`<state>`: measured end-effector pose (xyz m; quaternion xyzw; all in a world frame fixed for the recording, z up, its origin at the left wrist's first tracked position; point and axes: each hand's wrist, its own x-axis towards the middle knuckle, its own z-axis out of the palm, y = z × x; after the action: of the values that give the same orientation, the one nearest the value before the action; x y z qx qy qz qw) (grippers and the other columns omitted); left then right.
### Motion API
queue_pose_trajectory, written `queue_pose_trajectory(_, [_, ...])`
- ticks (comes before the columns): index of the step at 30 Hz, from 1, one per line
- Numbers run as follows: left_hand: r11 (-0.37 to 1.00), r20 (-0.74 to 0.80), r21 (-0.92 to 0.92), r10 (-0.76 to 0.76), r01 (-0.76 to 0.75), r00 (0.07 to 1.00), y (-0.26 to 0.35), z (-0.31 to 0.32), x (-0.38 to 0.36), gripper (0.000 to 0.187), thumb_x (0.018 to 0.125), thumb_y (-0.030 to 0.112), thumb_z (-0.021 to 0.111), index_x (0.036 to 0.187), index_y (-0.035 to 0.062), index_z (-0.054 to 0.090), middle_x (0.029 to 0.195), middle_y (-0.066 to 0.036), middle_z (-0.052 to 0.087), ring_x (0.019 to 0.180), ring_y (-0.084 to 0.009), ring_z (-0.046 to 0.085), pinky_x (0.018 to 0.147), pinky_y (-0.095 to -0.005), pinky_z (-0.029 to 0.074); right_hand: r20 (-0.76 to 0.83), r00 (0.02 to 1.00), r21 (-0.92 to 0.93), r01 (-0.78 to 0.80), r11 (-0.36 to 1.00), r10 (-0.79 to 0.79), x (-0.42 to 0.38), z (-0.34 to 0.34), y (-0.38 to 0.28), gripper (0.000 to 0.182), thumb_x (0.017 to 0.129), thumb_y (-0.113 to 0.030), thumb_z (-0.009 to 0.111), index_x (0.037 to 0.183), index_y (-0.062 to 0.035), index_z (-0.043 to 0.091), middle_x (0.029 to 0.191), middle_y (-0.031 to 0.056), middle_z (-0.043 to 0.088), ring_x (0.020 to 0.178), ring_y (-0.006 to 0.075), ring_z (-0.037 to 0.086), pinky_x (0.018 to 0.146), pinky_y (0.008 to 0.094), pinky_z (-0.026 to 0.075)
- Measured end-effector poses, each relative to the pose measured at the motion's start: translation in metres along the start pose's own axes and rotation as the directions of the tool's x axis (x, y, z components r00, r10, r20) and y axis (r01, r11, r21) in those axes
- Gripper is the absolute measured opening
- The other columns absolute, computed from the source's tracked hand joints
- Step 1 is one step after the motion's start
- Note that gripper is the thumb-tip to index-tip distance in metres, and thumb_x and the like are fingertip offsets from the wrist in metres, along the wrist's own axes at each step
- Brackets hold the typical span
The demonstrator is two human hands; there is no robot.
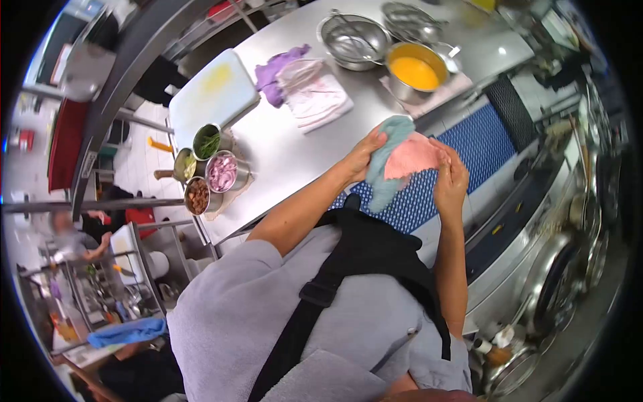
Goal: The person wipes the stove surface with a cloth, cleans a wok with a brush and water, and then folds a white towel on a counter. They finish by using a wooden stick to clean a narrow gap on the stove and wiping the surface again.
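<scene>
My left hand (365,154) is closed on a teal cloth (384,191), which hangs down in front of my apron. Pinched at its right edge by my right hand (451,177) is a pink cloth (412,155). The pink cloth overlaps the teal one, and its left side lies against it. Both hands are in the air just off the table's near edge. A metal pot of orange liquid (414,72) stands on the table beyond them, on a folded cloth.
On the steel table (295,154) are a white cutting board (207,94), folded cloths (318,100), strainers (355,40) and several metal containers of chopped food, including chopped onion (222,172). A blue mat (462,154) covers the floor. Pans (546,281) line the right side. Other people work at left.
</scene>
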<state>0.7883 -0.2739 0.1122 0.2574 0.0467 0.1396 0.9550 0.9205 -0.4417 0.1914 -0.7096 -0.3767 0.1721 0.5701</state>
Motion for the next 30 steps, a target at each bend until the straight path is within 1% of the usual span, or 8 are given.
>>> queue_pose_trajectory(4, [0.995, -0.219, 0.074, 0.079, -0.065, 0.973, 0.05, -0.05, -0.049, 0.066, 0.097, 0.035, 0.072, 0.148, 0.0027, 0.044, 0.136, -0.017, 0.061, 0.119, -0.03, 0.065, 0.099, -0.0477, 0.059, 0.381, 0.923, 0.103, 0.016, 0.995, -0.055, 0.043, 0.075, -0.023, 0.026, 0.102, -0.007, 0.057, 0.12, 0.0032, 0.071, 0.107, 0.0104, 0.075, 0.096, 0.0135, 0.066, 0.087, 0.0285, 0.052])
queue_pose_trajectory(9, [0.954, -0.284, 0.148, 0.295, -0.262, 0.912, 0.11, -0.057, -0.111, 0.061, 0.093, 0.025, 0.075, 0.143, 0.0003, 0.049, 0.131, -0.017, 0.064, 0.116, -0.0295, 0.067, 0.098, -0.0461, 0.059, 0.845, 0.51, 0.247, -0.107, 0.963, -0.161, 0.101, 0.147, -0.059, 0.021, 0.097, -0.014, 0.07, 0.108, 0.0026, 0.076, 0.1, 0.0109, 0.077, 0.088, 0.0129, 0.067, 0.082, 0.0286, 0.053])
queue_pose_trajectory(12, [0.842, -0.3, 0.458, 0.45, -0.287, 0.841, 0.125, -0.096, -0.151, 0.059, 0.088, 0.021, 0.078, 0.138, 0.0006, 0.055, 0.125, -0.014, 0.068, 0.114, -0.0252, 0.067, 0.099, -0.0406, 0.056, 0.767, 0.639, -0.103, 0.211, 0.972, -0.057, 0.164, 0.209, -0.086, 0.027, 0.095, -0.024, 0.073, 0.105, 0.0002, 0.078, 0.096, 0.014, 0.078, 0.094, 0.0168, 0.072, 0.088, 0.0324, 0.056])
queue_pose_trajectory(13, [0.769, -0.308, 0.577, 0.515, -0.273, 0.8, 0.126, -0.11, -0.157, 0.058, 0.086, 0.019, 0.08, 0.136, 0.0008, 0.057, 0.123, -0.013, 0.07, 0.114, -0.0235, 0.067, 0.099, -0.0385, 0.055, 0.738, 0.648, -0.119, 0.403, 0.908, -0.19, 0.186, 0.242, -0.08, 0.028, 0.095, -0.024, 0.072, 0.108, -0.0005, 0.077, 0.101, 0.0152, 0.078, 0.093, 0.0225, 0.074, 0.087, 0.0345, 0.057])
queue_pose_trajectory(14, [0.722, -0.348, 0.656, 0.549, -0.221, 0.76, 0.127, -0.107, -0.159, 0.058, 0.084, 0.017, 0.081, 0.134, 0.0008, 0.059, 0.121, -0.012, 0.07, 0.113, -0.0218, 0.067, 0.099, -0.0373, 0.055, 0.725, 0.661, -0.083, 0.359, 0.93, -0.191, 0.211, 0.281, -0.068, 0.034, 0.093, -0.027, 0.073, 0.116, -0.0027, 0.074, 0.108, 0.0161, 0.077, 0.1, 0.0297, 0.074, 0.091, 0.0373, 0.056])
queue_pose_trajectory(16, [0.619, -0.426, 0.782, 0.621, -0.078, 0.658, 0.125, -0.096, -0.156, 0.057, 0.08, 0.013, 0.083, 0.131, 0.0009, 0.062, 0.118, -0.01, 0.072, 0.111, -0.0185, 0.066, 0.098, -0.035, 0.053, 0.736, 0.586, -0.228, 0.686, 0.691, -0.338, 0.26, 0.367, -0.032, 0.046, 0.09, -0.037, 0.075, 0.128, -0.0096, 0.069, 0.113, 0.0182, 0.075, 0.109, 0.0354, 0.07, 0.098, 0.0447, 0.053])
queue_pose_trajectory(20, [0.576, -0.494, 0.816, 0.659, 0.042, 0.567, 0.105, -0.096, -0.166, 0.055, 0.077, 0.009, 0.081, 0.128, 0.0002, 0.062, 0.115, -0.01, 0.072, 0.109, -0.0162, 0.067, 0.099, -0.0347, 0.052, 0.79, 0.592, -0.554, 0.801, 0.226, -0.162, 0.268, 0.472, -0.018, 0.047, 0.088, -0.038, 0.075, 0.126, -0.0104, 0.069, 0.11, 0.0199, 0.074, 0.105, 0.0402, 0.07, 0.091, 0.0527, 0.053])
queue_pose_trajectory(30, [0.633, -0.512, 0.762, 0.718, -0.135, 0.472, 0.124, -0.098, -0.161, 0.051, 0.086, 0.012, 0.081, 0.131, -0.0002, 0.059, 0.118, -0.009, 0.07, 0.109, -0.0172, 0.065, 0.099, -0.0324, 0.051, 0.539, 0.709, -0.451, 0.699, 0.554, -0.455, 0.287, 0.446, -0.045, 0.035, 0.094, -0.016, 0.06, 0.126, -0.0022, 0.064, 0.106, 0.0205, 0.073, 0.105, 0.0346, 0.069, 0.095, 0.0496, 0.053])
